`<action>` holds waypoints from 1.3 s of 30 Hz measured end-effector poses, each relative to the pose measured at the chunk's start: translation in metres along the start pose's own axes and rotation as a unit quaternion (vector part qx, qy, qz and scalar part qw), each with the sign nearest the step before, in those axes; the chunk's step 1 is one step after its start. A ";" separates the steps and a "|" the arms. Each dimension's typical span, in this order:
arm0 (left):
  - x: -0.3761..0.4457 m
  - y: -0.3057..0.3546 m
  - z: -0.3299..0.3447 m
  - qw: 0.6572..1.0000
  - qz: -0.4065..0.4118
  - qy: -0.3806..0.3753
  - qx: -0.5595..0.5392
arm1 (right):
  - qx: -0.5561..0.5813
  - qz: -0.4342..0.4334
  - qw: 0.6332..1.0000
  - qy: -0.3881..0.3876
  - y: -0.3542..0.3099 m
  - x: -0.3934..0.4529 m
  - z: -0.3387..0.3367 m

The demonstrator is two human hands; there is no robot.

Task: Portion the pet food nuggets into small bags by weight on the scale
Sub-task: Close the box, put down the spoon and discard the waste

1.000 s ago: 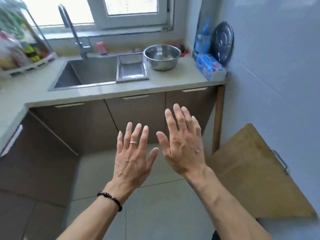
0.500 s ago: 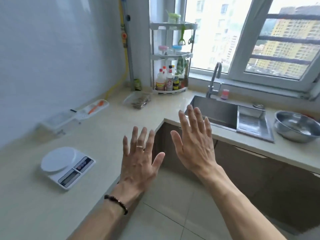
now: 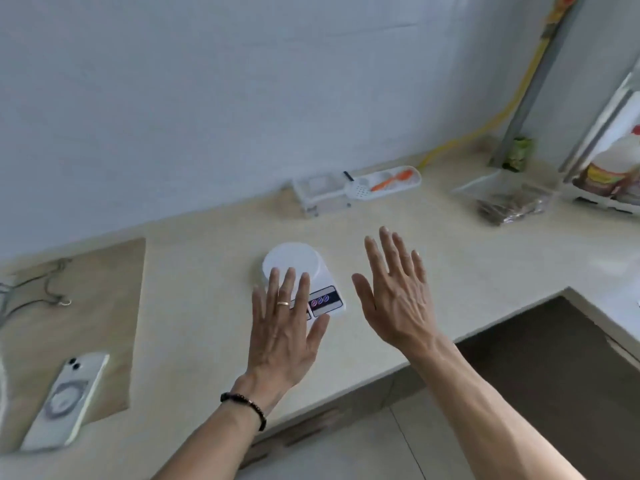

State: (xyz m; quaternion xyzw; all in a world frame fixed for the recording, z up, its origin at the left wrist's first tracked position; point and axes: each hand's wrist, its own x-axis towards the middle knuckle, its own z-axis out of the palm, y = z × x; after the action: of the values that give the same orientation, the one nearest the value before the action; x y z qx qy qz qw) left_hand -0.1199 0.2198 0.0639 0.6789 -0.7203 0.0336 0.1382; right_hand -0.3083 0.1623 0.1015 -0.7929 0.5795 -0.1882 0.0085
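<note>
A white kitchen scale [image 3: 298, 263] with a round platform lies on the beige countertop [image 3: 207, 306]. My left hand [image 3: 282, 327] hovers with fingers spread over the scale's front, hiding part of its display. My right hand [image 3: 398, 292] is held up flat beside the scale on its right, holding nothing. A clear bag of brown pet food nuggets [image 3: 509, 204] lies at the back right of the counter. A white tray [image 3: 360, 185] with an orange spoon and a slotted scoop sits by the wall behind the scale.
A phone [image 3: 65, 400] lies on a tan mat [image 3: 86, 306] at the left with some cables. A rack with bottles [image 3: 609, 174] stands at the far right. The counter turns a corner at the right, with dark cabinets and tiled floor below.
The view has swung left from the sink to the counter with the scale, which now lies right under my hands. Both hands remain spread and hold nothing.
</note>
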 end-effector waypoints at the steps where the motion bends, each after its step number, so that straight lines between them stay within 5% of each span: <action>1: -0.002 -0.005 0.009 1.000 -0.025 -0.014 0.007 | 0.009 -0.015 1.000 -0.021 0.002 0.006 0.014; 7: -0.013 -0.026 0.060 0.986 -0.137 -0.092 0.025 | 0.027 -0.062 0.989 -0.135 0.007 0.013 0.082; 15: -0.019 -0.038 0.109 0.971 -0.188 -0.147 -0.018 | -0.023 -0.100 0.963 -0.247 0.004 0.004 0.146; 31: -0.016 -0.046 0.117 0.962 -0.220 -0.156 -0.040 | -0.001 -0.098 0.966 -0.240 0.000 0.020 0.163; 39: 0.009 -0.059 0.106 0.965 -0.206 -0.154 -0.043 | 0.048 -0.014 0.962 -0.267 0.019 0.049 0.161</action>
State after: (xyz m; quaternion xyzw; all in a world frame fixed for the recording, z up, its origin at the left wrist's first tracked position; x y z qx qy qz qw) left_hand -0.0785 0.1811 -0.0440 0.8032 -0.5781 -0.1316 0.0580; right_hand -0.2636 0.0775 -0.0387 -0.8212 0.5349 0.0028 0.1985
